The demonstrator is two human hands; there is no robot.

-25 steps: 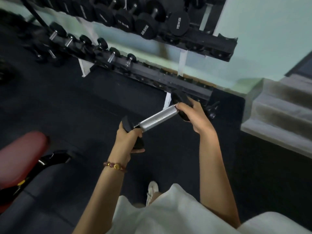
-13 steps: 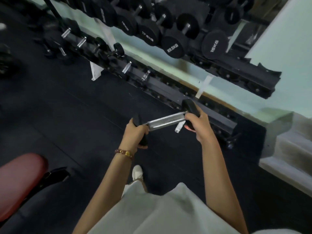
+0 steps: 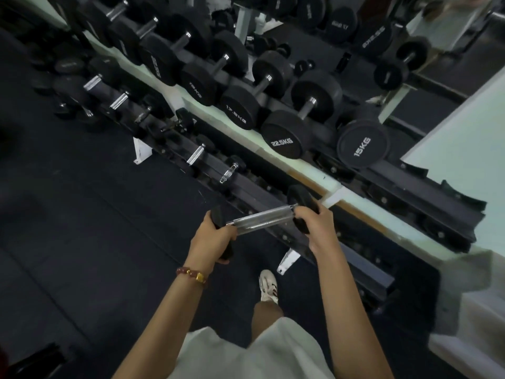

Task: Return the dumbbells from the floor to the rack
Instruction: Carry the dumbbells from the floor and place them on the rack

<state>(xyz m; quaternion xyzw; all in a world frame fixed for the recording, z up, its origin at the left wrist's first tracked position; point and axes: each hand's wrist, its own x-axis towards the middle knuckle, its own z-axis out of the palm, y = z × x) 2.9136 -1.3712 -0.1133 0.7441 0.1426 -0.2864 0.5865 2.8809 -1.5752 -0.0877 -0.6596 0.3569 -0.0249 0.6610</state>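
A small dumbbell [image 3: 262, 218] with black heads and a chrome handle was held in the air by both hands, tilted so that its right end lay farther and higher than its left. The grip of the left hand [image 3: 210, 239] was closed round the near-left head, with the fingers curled over it and the thumb at the inner end of the handle. The grip of the right hand [image 3: 314, 222] was wrapped round the far-right head. The chrome handle between the two hands was left bare. The dumbbell was carried above the dark floor [image 3: 82, 214], just in front of the lower tier [image 3: 254, 187] of the rack [image 3: 410, 176] and toward its right part; whether it touched the tier could not be told. Further left on that tier, small dumbbells [image 3: 196, 154] with chrome handles were seated. On the upper tier, large black dumbbells were lined up, among them ones marked 22.5KG [image 3: 282, 138] and 15KG [image 3: 360, 144]. A beaded bracelet [image 3: 192, 273] was worn on the left wrist. A white shoe [image 3: 268, 287] was seen on the floor below the hands, near a white foot of the rack.
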